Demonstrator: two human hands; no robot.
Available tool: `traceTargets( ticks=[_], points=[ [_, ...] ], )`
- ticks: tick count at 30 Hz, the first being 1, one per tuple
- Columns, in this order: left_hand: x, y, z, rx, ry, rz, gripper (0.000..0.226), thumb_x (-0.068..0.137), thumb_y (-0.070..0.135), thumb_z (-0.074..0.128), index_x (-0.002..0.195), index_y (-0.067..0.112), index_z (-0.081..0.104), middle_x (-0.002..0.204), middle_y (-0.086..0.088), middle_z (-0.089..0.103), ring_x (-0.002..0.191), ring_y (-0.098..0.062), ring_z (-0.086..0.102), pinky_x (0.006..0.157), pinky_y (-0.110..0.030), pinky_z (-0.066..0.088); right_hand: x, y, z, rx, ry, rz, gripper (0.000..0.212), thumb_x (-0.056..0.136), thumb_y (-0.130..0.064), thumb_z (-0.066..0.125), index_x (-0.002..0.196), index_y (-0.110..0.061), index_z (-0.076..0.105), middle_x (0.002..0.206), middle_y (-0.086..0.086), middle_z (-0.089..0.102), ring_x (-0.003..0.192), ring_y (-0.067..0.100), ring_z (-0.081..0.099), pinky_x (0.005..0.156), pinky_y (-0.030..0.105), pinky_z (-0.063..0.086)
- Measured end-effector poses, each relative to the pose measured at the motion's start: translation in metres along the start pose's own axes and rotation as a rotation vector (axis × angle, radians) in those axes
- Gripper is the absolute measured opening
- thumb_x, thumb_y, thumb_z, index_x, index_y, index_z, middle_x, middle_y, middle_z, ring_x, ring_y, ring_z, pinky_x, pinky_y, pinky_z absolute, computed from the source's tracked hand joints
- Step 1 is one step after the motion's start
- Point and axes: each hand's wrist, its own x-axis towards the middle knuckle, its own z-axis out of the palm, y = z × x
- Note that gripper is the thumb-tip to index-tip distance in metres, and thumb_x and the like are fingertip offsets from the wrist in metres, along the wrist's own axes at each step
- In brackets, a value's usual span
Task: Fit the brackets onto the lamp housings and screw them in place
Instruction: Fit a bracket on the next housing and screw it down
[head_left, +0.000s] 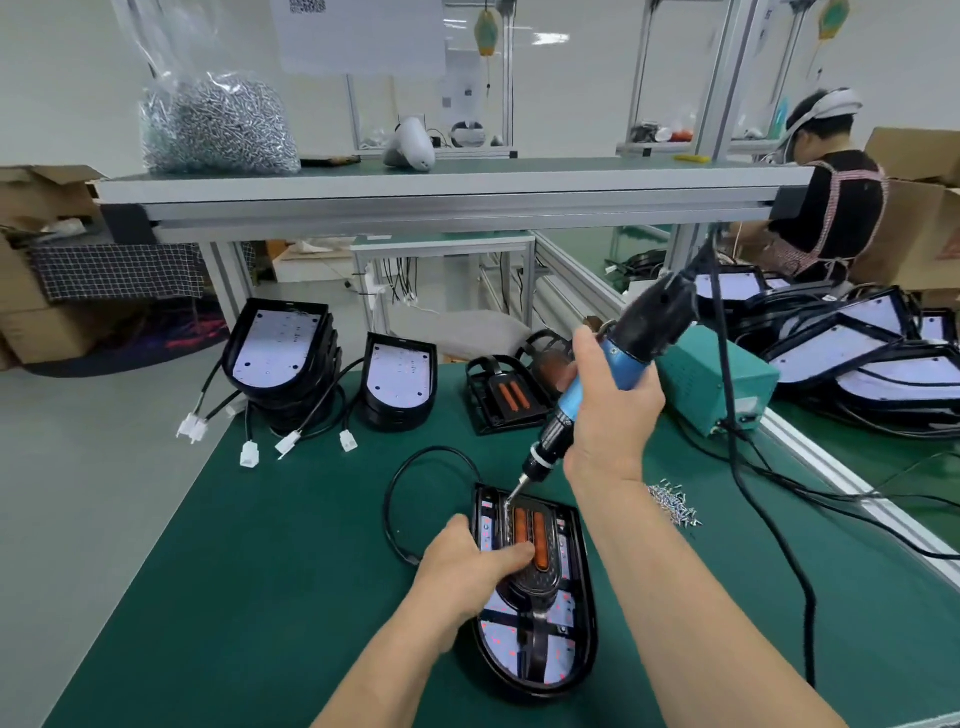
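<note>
lying lengthwise away from the body, the lamp housing (563, 652) is set on the green table (260, 571) between the two forearms, its rounded end nearest and its squared end farthest. the bracket (535, 577) is seated along that same long axis. it is pressed down near its middle by the left hand (467, 566), with one digit laid flat across the orange strips; the other fingers are hidden under the hand.

the right hand (613, 410) is clamped round the blue barrel of the electric screwdriver (631, 358) and is held higher and farther out than the left hand. the tool is slanted down and leftward from that hand, so that its bit (517, 488) is brought to the far left corner of the bracket, just beyond the left hand. whether a screw sits under the bit cannot be told.

the step in hand is judged to be the driving of a far-end screw; for that, the tool would likely need to be stood more upright over the hole. loose screws (675, 506) are heaped just right of the right forearm.
</note>
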Motion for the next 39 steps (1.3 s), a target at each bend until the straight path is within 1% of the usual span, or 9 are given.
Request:
traceTargets(
  ticks=[4, 12, 21, 26, 29, 32, 34, 36, 39],
  points=[
    [0.0, -0.002, 0.002, -0.049, 0.003, -0.026, 0.076, 0.052, 0.049, 0.08, 0.116, 0.014, 0.061, 0.111, 0.0, 0.073, 0.105, -0.021, 0.069, 0.1, -0.045, 0.052, 0.004, 0.013, 0.01, -0.017, -0.041, 0.008, 0.02, 0.087, -0.016, 0.077, 0.084, -0.017, 0.057, 0.059, -0.01, 0.058, 0.05, 0.008, 0.054, 0.052, 0.022, 0.048],
    [0.0, -0.005, 0.001, -0.062, 0.008, -0.02, 0.061, 0.058, 0.045, 0.08, 0.108, 0.017, 0.06, 0.106, 0.001, 0.073, 0.1, -0.019, 0.069, 0.098, -0.044, 0.053, 0.003, 0.033, 0.016, -0.099, -0.055, 0.056, 0.022, 0.083, -0.021, 0.08, 0.081, -0.02, 0.058, 0.066, -0.002, 0.059, 0.057, 0.016, 0.055, 0.058, 0.032, 0.049],
    [0.0, -0.005, 0.001, -0.053, 0.011, -0.008, 0.059, 0.058, 0.046, 0.079, 0.107, 0.018, 0.06, 0.106, 0.001, 0.072, 0.1, -0.019, 0.069, 0.096, -0.043, 0.054, 0.0, 0.034, 0.016, -0.105, -0.096, 0.093, 0.026, 0.077, -0.03, 0.08, 0.084, -0.018, 0.058, 0.066, -0.001, 0.06, 0.057, 0.018, 0.055, 0.058, 0.033, 0.049],
    [-0.001, -0.004, 0.0, -0.083, 0.005, -0.015, 0.071, 0.059, 0.046, 0.081, 0.119, 0.015, 0.058, 0.117, 0.0, 0.07, 0.11, -0.02, 0.066, 0.102, -0.043, 0.051, -0.001, 0.036, 0.015, -0.125, -0.126, 0.112, 0.027, 0.078, -0.031, 0.08, 0.086, -0.016, 0.058, 0.069, 0.001, 0.059, 0.057, 0.017, 0.056, 0.058, 0.033, 0.05],
    [0.001, -0.007, 0.0, -0.092, 0.016, -0.018, 0.058, 0.056, 0.043, 0.082, 0.105, 0.018, 0.063, 0.1, 0.004, 0.075, 0.095, -0.017, 0.071, 0.095, -0.042, 0.055, 0.0, 0.037, 0.014, -0.12, -0.139, 0.121, 0.028, 0.076, -0.031, 0.079, 0.086, -0.015, 0.057, 0.068, 0.002, 0.058, 0.056, 0.017, 0.055, 0.058, 0.033, 0.05],
    [0.003, -0.009, 0.001, -0.105, 0.017, -0.018, 0.05, 0.06, 0.036, 0.084, 0.102, 0.018, 0.064, 0.095, 0.005, 0.076, 0.091, -0.015, 0.073, 0.092, -0.039, 0.056, 0.0, 0.038, 0.014, -0.129, -0.165, 0.11, 0.026, 0.077, -0.028, 0.076, 0.084, -0.014, 0.055, 0.063, 0.0, 0.055, 0.053, 0.016, 0.052, 0.055, 0.031, 0.048],
    [0.007, -0.013, 0.0, -0.116, 0.018, -0.017, 0.039, 0.07, 0.028, 0.087, 0.1, 0.019, 0.065, 0.09, 0.008, 0.077, 0.087, -0.01, 0.073, 0.084, -0.029, 0.058, -0.002, 0.04, 0.014, -0.141, -0.187, 0.097, 0.024, 0.079, -0.024, 0.075, 0.082, -0.013, 0.054, 0.062, 0.002, 0.054, 0.052, 0.016, 0.051, 0.054, 0.028, 0.047],
    [0.008, -0.016, -0.001, -0.136, 0.006, -0.007, 0.028, 0.077, 0.021, 0.085, 0.094, 0.022, 0.063, 0.081, 0.017, 0.076, 0.074, 0.004, 0.07, 0.065, -0.011, 0.052, -0.008, 0.042, 0.014, -0.164, -0.221, 0.075, 0.023, 0.081, -0.021, 0.074, 0.08, -0.013, 0.053, 0.062, 0.004, 0.055, 0.051, 0.015, 0.052, 0.054, 0.025, 0.047],
    [0.008, -0.017, -0.001, -0.159, -0.013, 0.011, 0.035, 0.081, 0.018, 0.083, 0.082, 0.032, 0.051, 0.078, 0.02, 0.073, 0.059, 0.021, 0.059, 0.048, 0.0, 0.04, -0.018, 0.042, 0.02, -0.208, -0.303, 0.034, 0.023, 0.081, -0.019, 0.075, 0.08, -0.013, 0.053, 0.061, 0.004, 0.056, 0.051, 0.014, 0.052, 0.053, 0.023, 0.046]
  ],
)
